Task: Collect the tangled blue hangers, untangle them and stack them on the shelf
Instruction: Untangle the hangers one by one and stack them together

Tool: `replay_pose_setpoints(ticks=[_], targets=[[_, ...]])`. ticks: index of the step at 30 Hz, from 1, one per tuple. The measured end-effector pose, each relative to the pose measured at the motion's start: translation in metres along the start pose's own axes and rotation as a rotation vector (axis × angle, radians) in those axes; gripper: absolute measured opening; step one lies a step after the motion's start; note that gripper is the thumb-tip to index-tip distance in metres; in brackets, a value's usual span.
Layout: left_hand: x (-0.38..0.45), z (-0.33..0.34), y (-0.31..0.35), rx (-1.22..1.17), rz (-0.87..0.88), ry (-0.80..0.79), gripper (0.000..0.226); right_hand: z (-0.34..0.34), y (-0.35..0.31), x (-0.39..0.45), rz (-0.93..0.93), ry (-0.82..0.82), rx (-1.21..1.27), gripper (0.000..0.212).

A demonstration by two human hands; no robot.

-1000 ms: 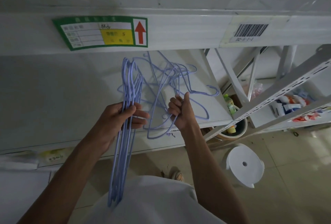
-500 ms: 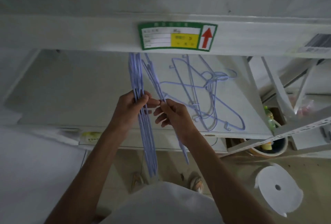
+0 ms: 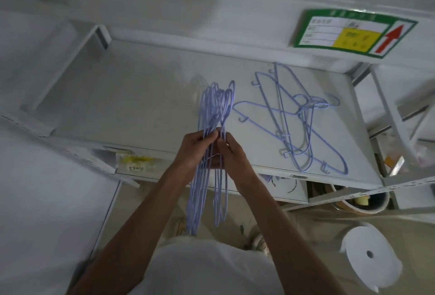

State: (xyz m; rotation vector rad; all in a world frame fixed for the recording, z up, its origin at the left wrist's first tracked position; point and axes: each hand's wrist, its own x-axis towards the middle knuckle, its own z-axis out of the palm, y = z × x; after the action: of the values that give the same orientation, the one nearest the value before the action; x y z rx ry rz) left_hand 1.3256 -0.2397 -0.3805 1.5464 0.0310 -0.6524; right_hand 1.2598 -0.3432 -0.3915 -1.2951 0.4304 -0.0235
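A bundle of blue wire hangers (image 3: pixel 211 111) stands nearly upright at the front edge of the white shelf (image 3: pixel 131 106), hooks pointing away from me and lower ends hanging below the shelf. My left hand (image 3: pixel 194 149) grips the bundle from the left. My right hand (image 3: pixel 231 153) holds it from the right, fingers pinched on the wires. A tangled pile of blue hangers (image 3: pixel 296 118) lies flat on the shelf to the right of both hands, apart from the bundle.
A green and yellow label with a red arrow (image 3: pixel 353 33) is stuck on the shelf beam above. A white round stool (image 3: pixel 369 255) stands on the floor at lower right, beside a bucket (image 3: pixel 362 202) under the shelf. A slanted metal shelf brace (image 3: pixel 390 115) rises at right.
My right hand has brought its single hanger against the bundle, so both hands now hold one bunch together. The view has swung left, shifting the label and the loose pile to the right.
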Motion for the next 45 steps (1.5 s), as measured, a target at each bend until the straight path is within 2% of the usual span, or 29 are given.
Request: replay_pose_setpoints(ticks=[4, 6, 9, 12, 16, 20, 22, 27, 32, 36, 38, 42, 45], targets=[[0.012, -0.017, 0.007, 0.037, 0.014, -0.242, 0.031, 0.024, 0.005, -0.001, 0.038, 0.102, 0.001, 0.026], [0.015, -0.024, 0.006, -0.03, -0.006, -0.359, 0.035, 0.03, 0.006, -0.002, 0.069, 0.132, -0.073, 0.03], [0.016, -0.034, -0.002, -0.12, 0.001, -0.426, 0.035, 0.029, 0.003, -0.004, 0.082, 0.168, -0.134, 0.03], [0.014, -0.036, -0.005, -0.173, 0.057, -0.402, 0.037, 0.038, 0.007, -0.011, 0.077, 0.224, -0.09, 0.037], [0.012, -0.037, -0.003, -0.109, 0.162, -0.252, 0.036, 0.065, 0.02, -0.024, -0.068, 0.366, -0.144, 0.04], [0.01, -0.043, -0.004, -0.093, 0.212, -0.217, 0.034, 0.075, 0.022, -0.023, -0.179, 0.41, -0.202, 0.04], [0.012, -0.044, 0.0, -0.111, 0.229, -0.207, 0.032, 0.081, 0.024, -0.023, -0.19, 0.406, -0.209, 0.042], [0.014, -0.051, 0.001, -0.107, 0.253, -0.212, 0.031, 0.097, 0.022, -0.022, -0.087, 0.351, -0.179, 0.041], [0.018, -0.061, 0.0, -0.043, 0.339, -0.196, 0.033, 0.084, 0.002, -0.018, 0.086, 0.126, -0.152, 0.036], [0.015, -0.054, 0.001, -0.045, 0.323, -0.154, 0.034, 0.082, 0.002, -0.017, -0.025, 0.143, -0.28, 0.03], [0.015, -0.052, 0.001, -0.124, 0.256, -0.261, 0.034, 0.075, 0.005, -0.016, -0.069, 0.172, -0.311, 0.027], [0.022, -0.059, 0.007, -0.108, 0.07, -0.595, 0.042, 0.059, 0.005, -0.021, -0.009, 0.132, -0.134, 0.026], [0.026, -0.057, 0.011, -0.047, 0.067, -0.635, 0.041, 0.056, 0.001, -0.028, 0.068, 0.081, 0.02, 0.03]])
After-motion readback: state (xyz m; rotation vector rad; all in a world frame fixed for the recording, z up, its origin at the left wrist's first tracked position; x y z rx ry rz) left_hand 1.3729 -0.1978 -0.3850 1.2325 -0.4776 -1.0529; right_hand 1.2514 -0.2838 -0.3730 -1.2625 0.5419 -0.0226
